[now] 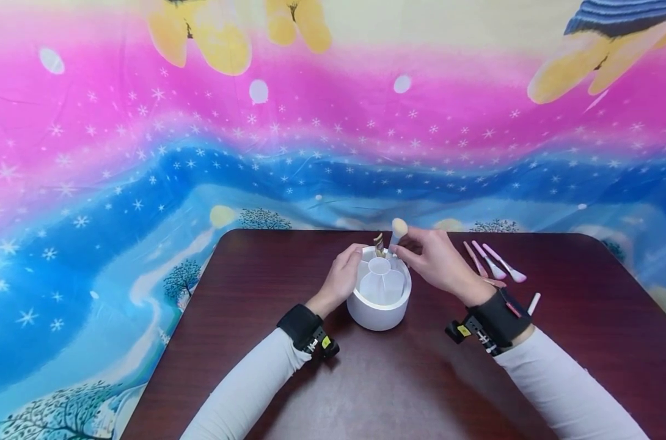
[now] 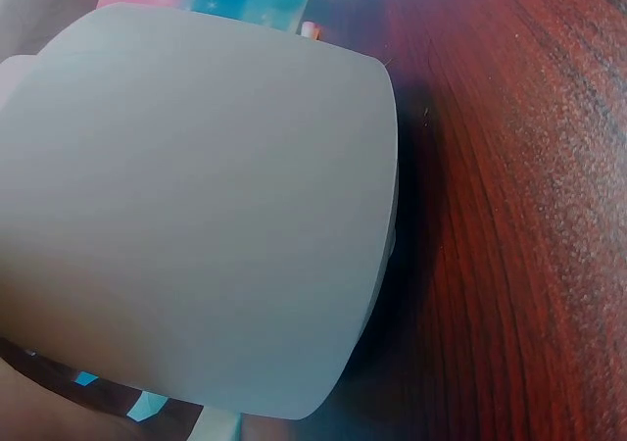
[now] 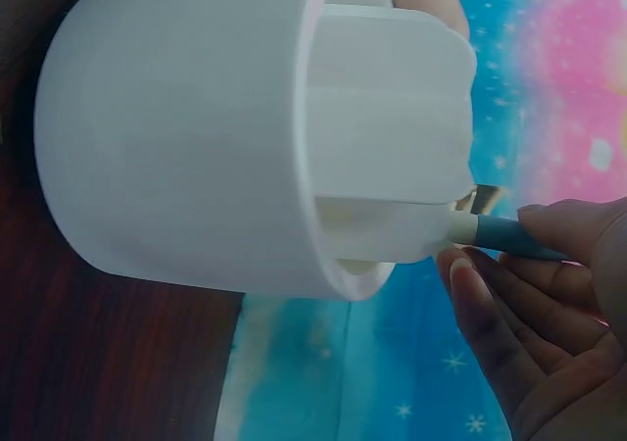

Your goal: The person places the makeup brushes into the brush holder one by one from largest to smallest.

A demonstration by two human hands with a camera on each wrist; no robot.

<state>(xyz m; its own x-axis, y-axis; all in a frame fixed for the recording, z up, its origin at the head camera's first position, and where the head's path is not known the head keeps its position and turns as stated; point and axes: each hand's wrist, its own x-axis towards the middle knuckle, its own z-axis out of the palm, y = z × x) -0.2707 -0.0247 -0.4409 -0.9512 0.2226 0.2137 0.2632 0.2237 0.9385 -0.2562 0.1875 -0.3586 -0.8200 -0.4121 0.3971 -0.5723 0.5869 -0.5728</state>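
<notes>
A round white divided holder [image 1: 379, 318] stands upright on the table, with compartments around a central ring. My left hand [image 1: 341, 276] grips its left side at the rim; in the left wrist view the holder's wall [image 2: 206, 206] hides most of that hand. Above the holder's back right compartment, my right hand [image 1: 440, 261] pinches a makeup brush [image 1: 399, 230] between thumb and fingers, pale bristles up. In the right wrist view the brush's blue-grey part [image 3: 505, 235] shows between the fingertips, its white end at the compartment's edge. A gold-coloured item [image 1: 379, 245] stands in the holder beside it.
Several pink-and-white makeup brushes [image 1: 492, 261] lie on the dark wood table [image 1: 267, 287] right of the holder. Another white handle [image 1: 534, 304] shows beside the right wrist, partly hidden by it. A printed cloth [image 1: 333, 140] hangs behind the table's back edge.
</notes>
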